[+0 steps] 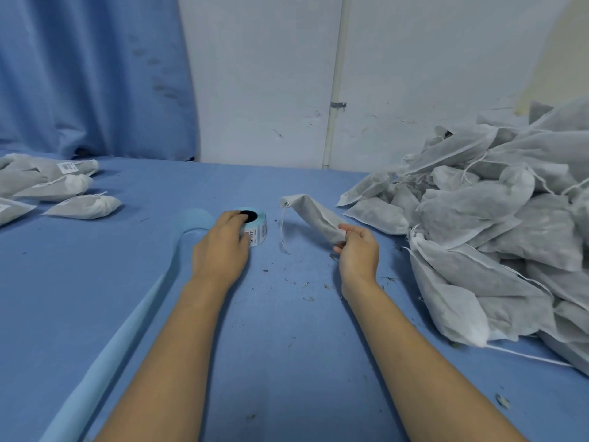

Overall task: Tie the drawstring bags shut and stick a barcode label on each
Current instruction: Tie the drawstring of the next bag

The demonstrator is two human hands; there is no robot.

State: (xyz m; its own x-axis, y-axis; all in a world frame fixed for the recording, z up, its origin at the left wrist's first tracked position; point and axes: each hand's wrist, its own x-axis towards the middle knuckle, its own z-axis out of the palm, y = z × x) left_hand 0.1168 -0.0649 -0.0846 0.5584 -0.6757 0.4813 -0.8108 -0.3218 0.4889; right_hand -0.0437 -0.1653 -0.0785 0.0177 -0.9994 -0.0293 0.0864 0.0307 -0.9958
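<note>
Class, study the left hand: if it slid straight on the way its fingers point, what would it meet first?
The pale blue roll of barcode labels. The left hand grips it now, fingers over its top and thumb against its side, so there is no gap to cross.

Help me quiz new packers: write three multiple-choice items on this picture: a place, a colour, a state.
1. The big pile of bags lies: A) at the left B) at the right C) on the floor
2. The table cover is: A) blue B) red C) green
3. The bag in the right hand is: A) flat on the table B) lifted, string dangling C) buried in the pile

Key: B, heaped along the right edge; A, blue cloth throughout; B, its mouth end rises clear.
</note>
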